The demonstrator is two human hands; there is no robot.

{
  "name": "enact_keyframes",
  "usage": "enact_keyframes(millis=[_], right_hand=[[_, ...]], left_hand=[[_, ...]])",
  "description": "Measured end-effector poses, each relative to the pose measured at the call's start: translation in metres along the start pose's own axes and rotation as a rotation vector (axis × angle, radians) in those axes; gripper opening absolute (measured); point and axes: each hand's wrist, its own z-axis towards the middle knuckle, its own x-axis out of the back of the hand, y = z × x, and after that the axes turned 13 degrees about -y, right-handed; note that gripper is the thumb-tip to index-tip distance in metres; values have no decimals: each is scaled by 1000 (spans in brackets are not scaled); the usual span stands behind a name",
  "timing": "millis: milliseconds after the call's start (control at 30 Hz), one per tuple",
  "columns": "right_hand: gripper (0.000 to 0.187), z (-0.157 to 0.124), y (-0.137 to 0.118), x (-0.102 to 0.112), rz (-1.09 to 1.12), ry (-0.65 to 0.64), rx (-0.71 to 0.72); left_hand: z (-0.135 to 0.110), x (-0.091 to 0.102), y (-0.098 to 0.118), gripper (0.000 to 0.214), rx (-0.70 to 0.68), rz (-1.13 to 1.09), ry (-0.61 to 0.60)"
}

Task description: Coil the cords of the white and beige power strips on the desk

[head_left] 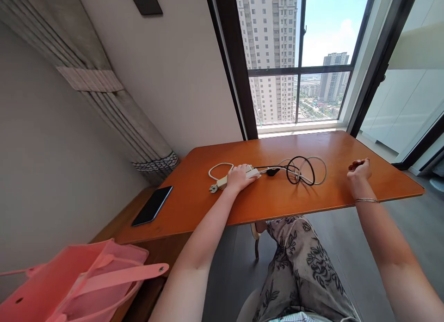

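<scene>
On the table point(197, 204), we clasp the power strip point(254, 173), likely light, stiff and best held mid-body, in our left hand point(238, 177), while our right hand point(360, 169) curls over the table's right end, how tightly we cannot tell.

One power strip point(253, 173), perhaps two cables point(299, 176)

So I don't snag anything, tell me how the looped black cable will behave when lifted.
The black cable likely bends but holds some curve, given its round loop. It may snag the pale cord, since their loops cross.
</scene>
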Motion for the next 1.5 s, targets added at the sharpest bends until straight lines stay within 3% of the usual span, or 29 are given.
enact_keyframes(millis=[100, 200, 433, 567, 667, 733, 833, 967, 1100, 1200, 1300, 1400, 1500], right_hand=[[34, 9, -16, 18, -64, -76, -53], [33, -4, -10, 20, -189, -251, -119], [39, -80, 45, -21, -788, -935, -66], [40, -104, 72, -37, -1379, -924, 28], [44, -109, 84, -45, -1588, -891, 44], [42, -110, 91, -48, -1517, -887, 29], [44, -117, 98, -52, -1083, -925, -52], [45, -137, 103, -60, -390, -942, -299], [45, -154, 97, -68, -121, -870, -585], [42, -154, 90, -71, -74, -924, -705], [35, -140, 82, -72, -159, -981, -675], [34, -116, 72, -72, -391, -1031, -589], [37, -88, 55, -73, -711, -1162, -465]], left_hand=[[4, 0, -12, 61, 16, -4, 2], [5, -1, -10, 61, -9, -14, 18], [6, 0, 3, 62, 41, -35, -9], [5, 1, 3, 65, 54, -24, -25], [5, 0, 3, 66, 57, -8, -37], [6, -1, 3, 65, 58, 1, -35], [7, -2, 3, 63, 60, 8, -36], [8, -2, 2, 69, 60, -3, -36], [7, -3, 2, 69, 72, -7, -32], [7, -2, 2, 66, 77, 0, -46], [7, -2, 2, 64, 74, 4, -58], [7, -2, 1, 64, 43, -4, -57], [7, -3, 0, 64, 22, -13, -45]])
